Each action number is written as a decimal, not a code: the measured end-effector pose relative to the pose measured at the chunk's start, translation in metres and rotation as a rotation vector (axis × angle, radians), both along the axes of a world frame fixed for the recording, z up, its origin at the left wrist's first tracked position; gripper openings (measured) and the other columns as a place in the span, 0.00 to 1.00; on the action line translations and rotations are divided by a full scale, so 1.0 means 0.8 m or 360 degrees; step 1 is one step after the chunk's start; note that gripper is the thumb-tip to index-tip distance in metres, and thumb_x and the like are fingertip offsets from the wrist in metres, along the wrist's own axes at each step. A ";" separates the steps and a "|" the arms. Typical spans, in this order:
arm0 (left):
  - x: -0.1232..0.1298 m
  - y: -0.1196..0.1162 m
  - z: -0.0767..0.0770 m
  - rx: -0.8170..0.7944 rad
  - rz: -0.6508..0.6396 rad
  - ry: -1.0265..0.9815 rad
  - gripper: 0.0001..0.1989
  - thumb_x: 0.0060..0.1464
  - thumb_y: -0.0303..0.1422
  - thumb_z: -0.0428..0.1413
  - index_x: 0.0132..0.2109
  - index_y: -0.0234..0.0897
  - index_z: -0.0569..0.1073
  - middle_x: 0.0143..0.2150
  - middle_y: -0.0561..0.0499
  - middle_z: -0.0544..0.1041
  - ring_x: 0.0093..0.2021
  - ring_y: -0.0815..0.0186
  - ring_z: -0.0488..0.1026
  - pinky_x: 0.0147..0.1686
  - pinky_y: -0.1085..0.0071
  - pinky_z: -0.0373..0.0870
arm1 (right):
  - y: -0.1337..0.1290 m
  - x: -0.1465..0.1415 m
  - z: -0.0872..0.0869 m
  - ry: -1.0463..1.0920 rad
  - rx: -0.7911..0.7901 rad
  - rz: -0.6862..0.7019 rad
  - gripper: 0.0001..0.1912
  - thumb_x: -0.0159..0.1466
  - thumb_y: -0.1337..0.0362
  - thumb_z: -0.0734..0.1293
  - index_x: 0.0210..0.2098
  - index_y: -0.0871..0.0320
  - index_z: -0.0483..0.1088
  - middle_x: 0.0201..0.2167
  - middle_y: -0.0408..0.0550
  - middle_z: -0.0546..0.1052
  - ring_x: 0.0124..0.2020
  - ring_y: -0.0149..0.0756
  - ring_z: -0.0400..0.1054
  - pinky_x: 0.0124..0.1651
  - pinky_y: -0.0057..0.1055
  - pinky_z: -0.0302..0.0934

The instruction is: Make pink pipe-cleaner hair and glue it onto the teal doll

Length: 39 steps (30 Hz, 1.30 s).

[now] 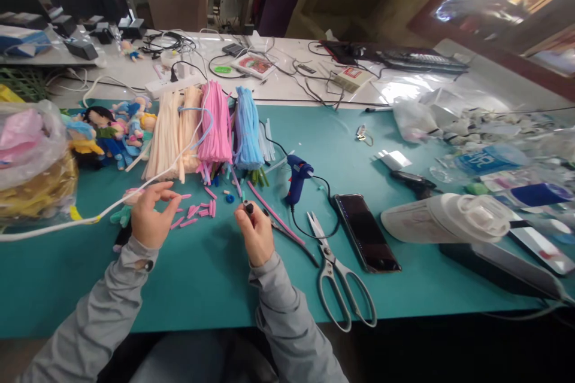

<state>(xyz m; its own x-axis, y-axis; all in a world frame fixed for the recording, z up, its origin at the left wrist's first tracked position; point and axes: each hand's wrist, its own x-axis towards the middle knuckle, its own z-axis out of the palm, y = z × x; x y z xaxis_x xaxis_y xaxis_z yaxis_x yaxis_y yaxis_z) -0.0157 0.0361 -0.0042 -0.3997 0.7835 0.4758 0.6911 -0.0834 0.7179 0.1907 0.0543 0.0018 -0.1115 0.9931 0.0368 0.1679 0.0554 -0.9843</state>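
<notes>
My left hand [155, 213] is pinched around a short pink piece [185, 196] at its fingertips. Just to its right, several cut pink pieces [193, 211] lie scattered on the green mat [193, 287]. My right hand [255, 230] is closed around a small black object [248, 207], whose shape is mostly hidden by the fingers. A small blue ring [230, 198] sits on the mat between the hands. Beyond them stand bundles of peach [164, 131], pink [216, 125] and blue fuzzy stems [248, 128]. A long pink stem [274, 213] lies beside my right hand.
Right of my right hand are a blue glue gun [296, 179] with its cord, scissors [330, 263], a phone [366, 232] and a white bottle [440, 218]. Small dolls [108, 131] and a plastic bag [33, 155] are at left. A white cable [135, 191] crosses near my left hand.
</notes>
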 end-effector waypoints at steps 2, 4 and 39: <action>-0.001 0.001 -0.002 -0.0008 0.0000 0.0106 0.10 0.52 0.36 0.59 0.41 0.38 0.74 0.27 0.53 0.80 0.29 0.64 0.78 0.39 0.66 0.73 | 0.001 -0.001 0.004 -0.0031 -0.0013 -0.0016 0.17 0.57 0.50 0.64 0.22 0.55 0.59 0.17 0.36 0.56 0.20 0.26 0.50 0.25 0.27 0.50; -0.003 0.003 -0.004 0.0001 -0.0004 0.0194 0.09 0.52 0.35 0.58 0.40 0.38 0.74 0.27 0.52 0.80 0.29 0.63 0.78 0.40 0.65 0.73 | 0.001 -0.002 0.007 -0.0034 -0.0030 -0.0034 0.14 0.55 0.54 0.65 0.21 0.55 0.59 0.17 0.35 0.57 0.20 0.26 0.51 0.25 0.26 0.51; -0.026 0.007 -0.006 -0.0294 -0.0115 0.0731 0.14 0.49 0.24 0.52 0.43 0.39 0.74 0.27 0.50 0.79 0.33 0.57 0.76 0.37 0.64 0.69 | -0.001 -0.003 0.016 -0.0034 -0.0055 -0.0031 0.12 0.55 0.58 0.64 0.21 0.55 0.58 0.16 0.35 0.56 0.19 0.26 0.50 0.23 0.25 0.52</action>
<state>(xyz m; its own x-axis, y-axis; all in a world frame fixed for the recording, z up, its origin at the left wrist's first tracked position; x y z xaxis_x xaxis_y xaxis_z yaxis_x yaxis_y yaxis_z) -0.0368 0.0417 -0.0089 -0.1229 0.8893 0.4404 0.9364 -0.0431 0.3483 0.1886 0.0534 0.0147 -0.0922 0.9957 0.0006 0.1897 0.0181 -0.9817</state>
